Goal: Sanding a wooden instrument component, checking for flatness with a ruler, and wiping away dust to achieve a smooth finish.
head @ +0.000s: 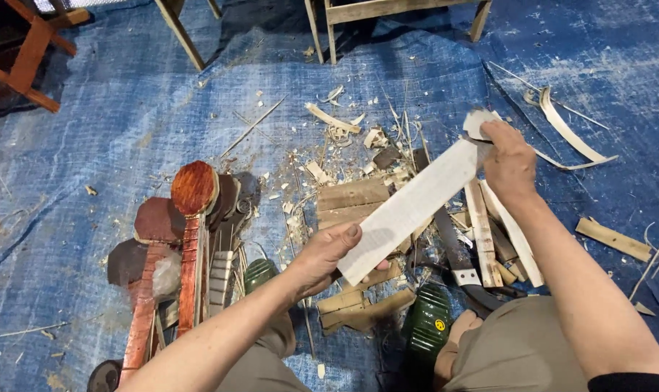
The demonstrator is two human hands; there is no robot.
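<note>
A pale wooden slat, already shaved flat and clean along its face, was held slantwise above the middle of the blue tarp. Its lower end was gripped by the left hand, closed with the thumb on top; its upper, rounded end was clasped by the right hand, fingers wrapped shut. Shavings and cut offcuts lay beneath, a machete-like blade beside them. Finished-looking reddish paddle-shaped pieces were stacked toward the tarp's left; this slat appeared unstained, shaping judged partly done.
</note>
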